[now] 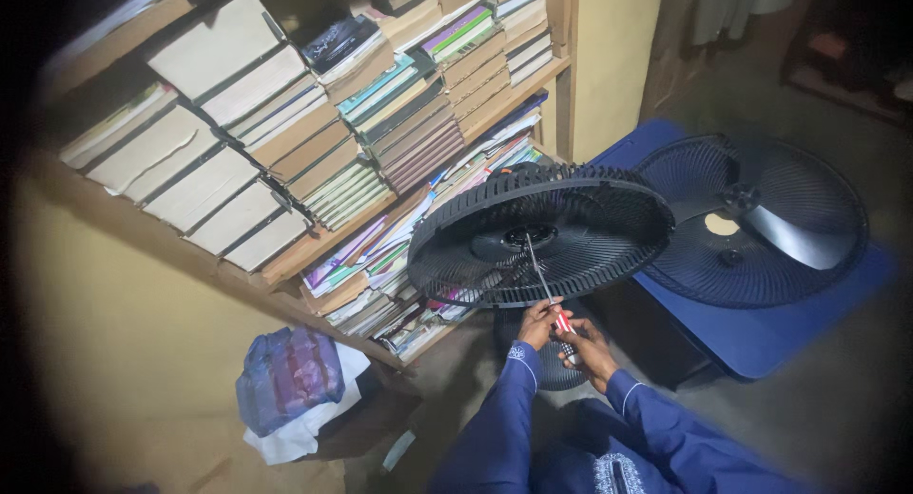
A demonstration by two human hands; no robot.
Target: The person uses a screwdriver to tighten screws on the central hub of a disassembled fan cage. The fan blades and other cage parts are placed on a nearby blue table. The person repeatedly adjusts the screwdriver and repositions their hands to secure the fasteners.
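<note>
Both hands, left hand (538, 323) and right hand (587, 347), clasp the screwdriver (550, 294) driven into the rear fan guard (537, 235); a tilted shaft could slip off the screw.

Both hands close together, left hand (540, 321) and right hand (590, 347), sharing screwdriver (546, 287). Rear fan guard (571, 223) directly ahead of hands, wide rim blocking forward and upward reach. Bookshelf (285, 266) packed with books beyond left hand, close behind guard; narrow gap there. Loose front grille (761, 218) on blue surface (761, 337) ahead of right hand, just beside guard. Bare floor (837, 408) open to right of right hand. Plastic bag bundle (290, 375) on floor, well left of left hand.
</note>
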